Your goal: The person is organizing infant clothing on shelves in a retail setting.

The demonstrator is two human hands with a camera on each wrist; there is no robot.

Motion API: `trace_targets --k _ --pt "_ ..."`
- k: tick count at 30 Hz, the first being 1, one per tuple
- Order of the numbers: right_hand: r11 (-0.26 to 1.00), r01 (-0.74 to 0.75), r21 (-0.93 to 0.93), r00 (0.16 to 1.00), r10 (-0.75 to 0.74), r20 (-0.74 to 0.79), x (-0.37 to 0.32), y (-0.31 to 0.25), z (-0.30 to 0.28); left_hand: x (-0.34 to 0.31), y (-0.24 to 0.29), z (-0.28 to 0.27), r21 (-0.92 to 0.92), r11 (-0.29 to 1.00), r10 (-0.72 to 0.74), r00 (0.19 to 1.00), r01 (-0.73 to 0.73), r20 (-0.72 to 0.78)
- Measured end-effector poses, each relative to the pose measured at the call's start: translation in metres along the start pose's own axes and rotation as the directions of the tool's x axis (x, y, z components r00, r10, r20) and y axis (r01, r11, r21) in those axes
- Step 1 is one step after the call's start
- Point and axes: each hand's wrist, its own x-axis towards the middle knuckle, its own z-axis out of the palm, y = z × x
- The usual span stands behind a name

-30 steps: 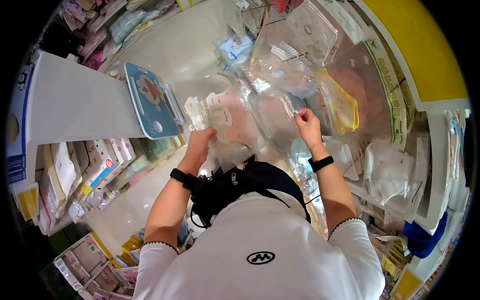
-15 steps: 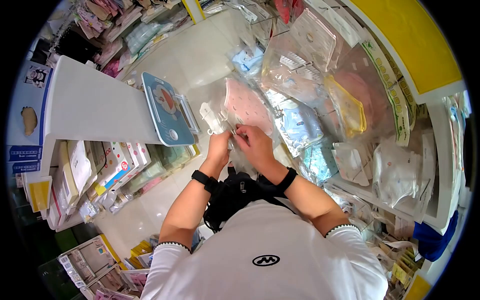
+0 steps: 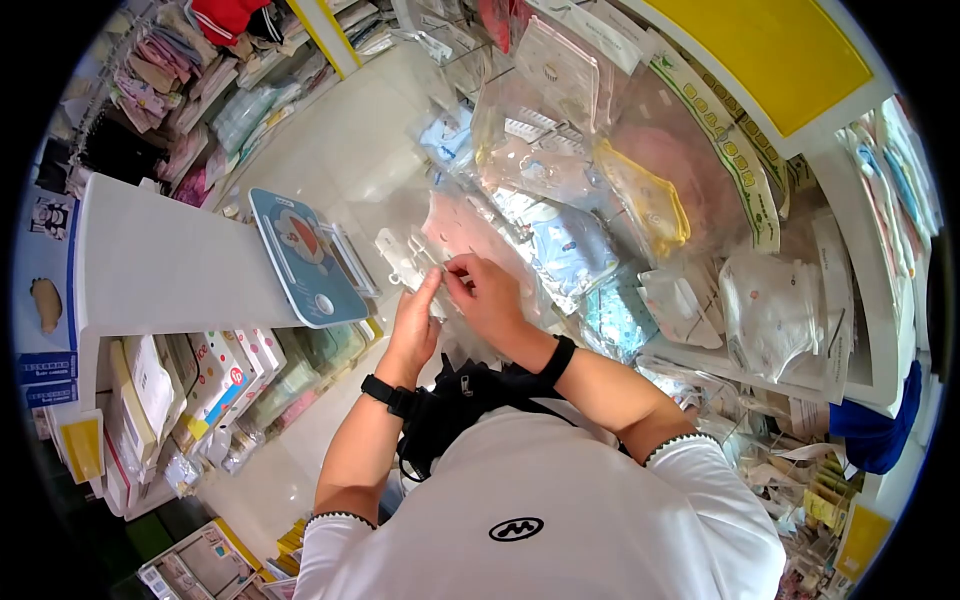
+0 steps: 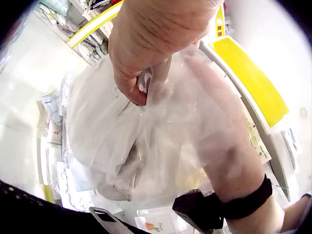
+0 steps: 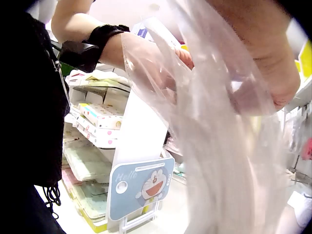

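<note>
Both hands meet in front of the waist at a clear plastic bag (image 4: 107,126). My left hand (image 3: 415,325) grips its gathered top; in the left wrist view the fingers curl round the bunched film. Right beside it, my right hand (image 3: 487,297) pinches the same bunched part with thumb and fingers. White hanger-like pieces (image 3: 392,250) stick out past the left hand. A pink item with small dark marks (image 3: 462,232) shows beyond the hands. In the right wrist view the film (image 5: 219,151) hangs down in folds, covering part of the left hand.
To the left, a blue cartoon board (image 3: 305,258) stands at the end of a white shelf unit (image 3: 180,260) holding boxes. On the right, a rack carries bagged garments, among them a blue one (image 3: 570,245) and a yellow-edged one (image 3: 645,205). Pale floor tiles (image 3: 340,130) lie ahead.
The right hand has moved left from the rack side, where it held out a clear bag's edge, to join the left hand. The spread film is now gathered. The head view has shifted slightly.
</note>
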Motion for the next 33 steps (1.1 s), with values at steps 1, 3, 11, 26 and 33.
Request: trace_targets --k 1,3,11,26,33 --pt "1.0 -0.021 0.023 1.0 0.021 -0.009 -0.001 0.002 0.0 0.0 0.001 0.001 0.04 0.999 0.005 0.999 -0.007 0.054" --pt "0.992 -0.097 0.081 0.995 0.098 -0.007 -0.003 0.003 -0.004 -0.005 0.007 0.004 0.027 1.0 -0.015 0.993 0.012 0.12" --pt "0.948 -0.196 0.253 0.981 0.193 0.037 0.004 0.003 -0.005 -0.008 0.016 0.017 0.108 0.989 0.085 0.979 -0.106 0.184" --pt "0.98 -0.058 0.189 0.985 0.026 0.171 0.014 -0.002 -0.003 0.0 0.03 0.013 0.457 0.876 0.149 0.988 -0.156 0.05" --pt "0.984 -0.158 0.08 0.987 0.155 0.047 0.014 0.003 0.015 0.011 0.036 -0.001 0.463 0.875 0.15 0.989 -0.14 0.017"
